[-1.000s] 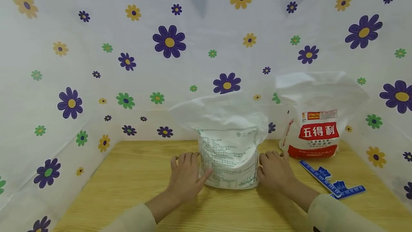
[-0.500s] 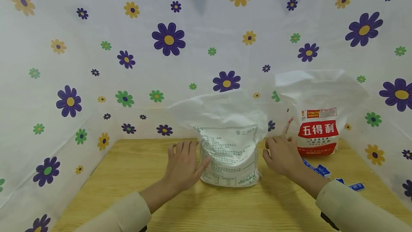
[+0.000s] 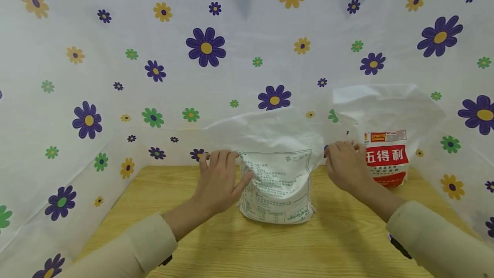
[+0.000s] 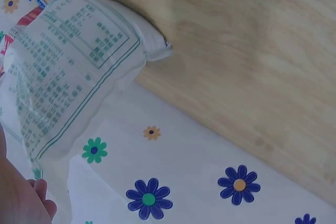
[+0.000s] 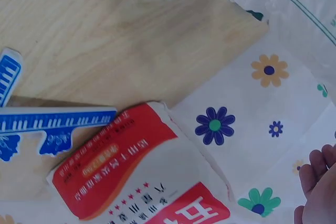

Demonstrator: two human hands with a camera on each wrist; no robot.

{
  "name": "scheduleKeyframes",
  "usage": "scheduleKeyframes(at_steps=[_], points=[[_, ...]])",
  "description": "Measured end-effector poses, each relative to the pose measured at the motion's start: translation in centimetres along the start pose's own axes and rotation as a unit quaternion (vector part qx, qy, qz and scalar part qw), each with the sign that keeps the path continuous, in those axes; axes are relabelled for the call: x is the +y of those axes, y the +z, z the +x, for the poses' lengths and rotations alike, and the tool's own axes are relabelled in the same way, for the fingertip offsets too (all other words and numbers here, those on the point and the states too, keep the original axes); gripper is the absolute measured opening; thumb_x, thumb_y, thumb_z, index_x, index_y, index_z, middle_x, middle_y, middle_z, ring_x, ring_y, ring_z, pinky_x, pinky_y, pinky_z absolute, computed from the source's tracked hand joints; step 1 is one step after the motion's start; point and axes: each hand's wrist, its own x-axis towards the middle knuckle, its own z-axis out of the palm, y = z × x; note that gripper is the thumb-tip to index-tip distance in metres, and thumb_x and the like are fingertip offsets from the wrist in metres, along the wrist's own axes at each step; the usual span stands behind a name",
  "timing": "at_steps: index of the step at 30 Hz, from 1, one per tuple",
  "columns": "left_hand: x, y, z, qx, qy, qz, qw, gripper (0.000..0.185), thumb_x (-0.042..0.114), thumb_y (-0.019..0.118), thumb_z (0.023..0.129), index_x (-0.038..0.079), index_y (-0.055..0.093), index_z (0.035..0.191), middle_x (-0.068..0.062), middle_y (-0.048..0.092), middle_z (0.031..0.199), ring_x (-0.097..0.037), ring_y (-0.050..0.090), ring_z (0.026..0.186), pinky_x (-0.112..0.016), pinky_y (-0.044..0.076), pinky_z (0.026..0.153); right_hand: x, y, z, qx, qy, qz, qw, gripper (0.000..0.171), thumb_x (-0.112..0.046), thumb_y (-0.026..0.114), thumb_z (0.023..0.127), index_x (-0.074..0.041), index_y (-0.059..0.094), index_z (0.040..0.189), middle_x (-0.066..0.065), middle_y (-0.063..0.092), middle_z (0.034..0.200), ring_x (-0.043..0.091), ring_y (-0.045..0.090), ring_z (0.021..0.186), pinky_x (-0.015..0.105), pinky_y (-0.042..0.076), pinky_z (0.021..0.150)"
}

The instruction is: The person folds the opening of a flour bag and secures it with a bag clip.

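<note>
A white woven bag with green print (image 3: 275, 188) stands upright on the table, its loose top leaning left. My left hand (image 3: 218, 181) is at the bag's upper left edge, thumb over the printed front and fingers bent loosely at the side. To the right of the bag, my right hand (image 3: 347, 166) is raised with loosely bent fingers and nothing in its grasp. It partly covers a red and white flour bag (image 3: 387, 155) behind it. In the left wrist view, fingers (image 4: 39, 195) show near the bag's top corner.
Blue bag clips with a piano-key pattern (image 5: 58, 121) lie beside the flour bag in the right wrist view; the right arm hides them in the head view. A white flowered cloth (image 3: 247, 33) walls the wooden table (image 3: 154, 196) at back and sides.
Both hands have moved up along the printed bag's sides. The right hand has also moved right, away from the bag. The printed bag stays in place.
</note>
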Motion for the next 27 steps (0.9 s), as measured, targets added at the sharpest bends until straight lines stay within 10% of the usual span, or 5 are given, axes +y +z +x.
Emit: scheduleKeyframes(at_steps=[16,27], points=[[-1.5,-4.1,4.6,0.066,0.065,0.05,0.9944,0.055,0.049,0.051,0.098,0.0,0.055,0.122,-0.016,0.057,0.113,-0.033,0.045,0.109,-0.058,0.023,0.097,-0.6,-2.4,2.6,0.02,-0.007,0.02,1.0,0.028,-0.013,0.047,0.095,-0.001,0.062,0.115,0.018,0.066,0.115,0.036,0.054,0.109,0.062,0.028,0.096],[-2.9,-4.6,7.9,0.071,0.05,0.094,0.9918,0.04,0.03,0.039,0.105,-0.003,0.046,0.126,-0.019,0.047,0.121,-0.035,0.035,0.111,-0.056,0.017,0.097,-2.1,-2.3,3.7,0.013,-0.019,0.036,0.999,0.037,-0.028,0.043,0.105,0.002,0.061,0.116,0.019,0.064,0.121,0.037,0.053,0.113,0.061,0.027,0.098]])
